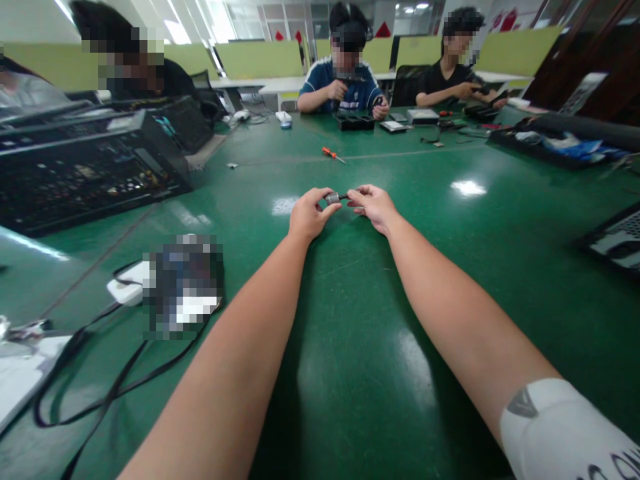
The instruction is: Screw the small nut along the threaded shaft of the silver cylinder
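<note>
Both arms reach forward over the green tabletop. My left hand is closed, pinching a small grey cylindrical piece between thumb and fingers. A thin dark part stretches from that piece toward my right hand, whose fingers are pinched around its other end. The hands are a short gap apart, just above the table. What kind of object this is I cannot make out. Beyond them lies an orange-handled screwdriver.
At left stand black computer cases. Nearer me lie a blurred-out badge-like item with a black strap and a white block. A co-worker sits opposite, others alongside. A black tray and a dark panel are at right.
</note>
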### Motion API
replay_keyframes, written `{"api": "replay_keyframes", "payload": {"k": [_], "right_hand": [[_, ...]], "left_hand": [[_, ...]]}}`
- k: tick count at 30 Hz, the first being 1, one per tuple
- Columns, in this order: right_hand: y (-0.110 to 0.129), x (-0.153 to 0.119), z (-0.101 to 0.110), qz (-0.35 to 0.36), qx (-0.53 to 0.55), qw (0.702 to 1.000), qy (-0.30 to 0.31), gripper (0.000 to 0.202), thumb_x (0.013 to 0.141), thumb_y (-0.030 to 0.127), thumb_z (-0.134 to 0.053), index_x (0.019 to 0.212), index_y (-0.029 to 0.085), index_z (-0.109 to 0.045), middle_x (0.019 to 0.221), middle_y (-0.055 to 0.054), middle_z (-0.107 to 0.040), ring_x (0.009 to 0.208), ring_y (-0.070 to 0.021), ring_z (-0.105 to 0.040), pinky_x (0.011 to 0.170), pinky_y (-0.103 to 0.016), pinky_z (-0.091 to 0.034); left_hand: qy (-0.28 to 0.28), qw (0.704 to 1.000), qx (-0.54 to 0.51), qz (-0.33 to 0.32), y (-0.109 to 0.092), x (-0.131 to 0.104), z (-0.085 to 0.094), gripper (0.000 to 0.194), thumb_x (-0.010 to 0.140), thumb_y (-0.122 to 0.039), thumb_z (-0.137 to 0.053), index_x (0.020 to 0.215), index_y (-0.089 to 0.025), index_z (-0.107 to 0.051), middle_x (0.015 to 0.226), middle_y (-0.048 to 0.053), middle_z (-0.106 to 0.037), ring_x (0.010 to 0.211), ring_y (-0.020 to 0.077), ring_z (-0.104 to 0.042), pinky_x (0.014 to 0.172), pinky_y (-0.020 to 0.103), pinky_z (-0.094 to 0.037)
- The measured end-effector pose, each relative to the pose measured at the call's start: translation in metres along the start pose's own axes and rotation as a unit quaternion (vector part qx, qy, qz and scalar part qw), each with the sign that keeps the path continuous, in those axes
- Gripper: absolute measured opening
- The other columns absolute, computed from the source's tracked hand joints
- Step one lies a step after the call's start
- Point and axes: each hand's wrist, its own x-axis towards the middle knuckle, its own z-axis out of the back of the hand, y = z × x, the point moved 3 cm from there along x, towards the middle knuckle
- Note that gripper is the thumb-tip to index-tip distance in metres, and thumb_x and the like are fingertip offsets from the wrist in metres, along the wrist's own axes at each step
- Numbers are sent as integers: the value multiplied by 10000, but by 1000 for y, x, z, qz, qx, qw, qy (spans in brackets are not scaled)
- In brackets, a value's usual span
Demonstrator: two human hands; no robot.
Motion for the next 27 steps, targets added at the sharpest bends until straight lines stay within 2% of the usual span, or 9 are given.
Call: {"api": "replay_keyframes", "payload": {"k": [4,7,10,13,17,19,22,25,27], "right_hand": [[2,-7,-7,7,-14,1000,24,278,794,335,-801,896,177,-595,840,-9,-690,780,-135,-678,637,-213,-476],[5,-14,-5,8,-9,999,44,364,812,455,-766,1012,194,-609,977,-38,-709,843,-147,-680,653,-223,-482],[8,-26,5,-2,8,999,38,471,828,577,-700,1109,216,-587,1093,-65,-695,903,-160,-673,650,-222,-488],[15,-46,20,-5,-1,1000,22,499,834,614,-667,1142,232,-574,1153,-76,-675,955,-173,-665,634,-212,-493],[29,-90,33,-14,-13,999,49,466,849,558,-678,1183,253,-566,1192,-72,-664,975,-188,-665,596,-210,-511],[35,-116,34,-38,-21,993,108,472,845,511,-700,1214,249,-566,1111,-73,-693,902,-191,-678,572,-226,-522],[38,-151,35,-66,-66,978,184,453,793,402,-771,1169,196,-622,918,-64,-723,762,-177,-677,564,-241,-517],[42,-178,43,-63,-112,974,186,452,719,295,-828,1114,158,-655,885,-55,-728,746,-157,-673,652,-262,-531],[49,-196,48,-57,-135,968,205,496,694,280,-847,1135,156,-656,935,-56,-730,786,-160,-682,730,-292,-542]], "left_hand": [[-4,1000,-16,-21,-4,-2,2,328,827,-367,-758,1097,-184,-726,956,48,-701,667,144,-534,708,278,-439],[-21,999,-30,-17,-5,-3,5,301,822,-336,-758,1074,-172,-732,915,41,-697,645,136,-522,689,274,-438],[-35,998,-46,-4,-12,-9,8,286,808,-302,-763,1055,-160,-734,890,39,-699,631,130,-516,668,267,-443],[-25,997,-68,7,-28,-25,11,293,811,-314,-758,1055,-155,-733,885,39,-711,613,123,-526,637,256,-458],[-2,995,-96,9,-60,-57,17,313,814,-381,-757,1039,-164,-739,865,36,-724,603,125,-553,610,251,-469],[18,994,-108,3,-78,-73,19,329,798,-406,-778,1024,-170,-745,841,31,-726,607,128,-571,600,246,-470],[86,989,-120,-29,-102,-93,19,333,779,-420,-809,1009,-185,-751,814,19,-724,631,133,-595,615,244,-470],[132,984,-112,-41,-122,-109,25,296,798,-393,-800,1007,-190,-748,831,21,-724,655,137,-609,633,250,-470],[140,984,-104,-33,-135,-124,37,276,798,-362,-802,1004,-190,-739,844,23,-724,662,137,-614,635,251,-471]]}}
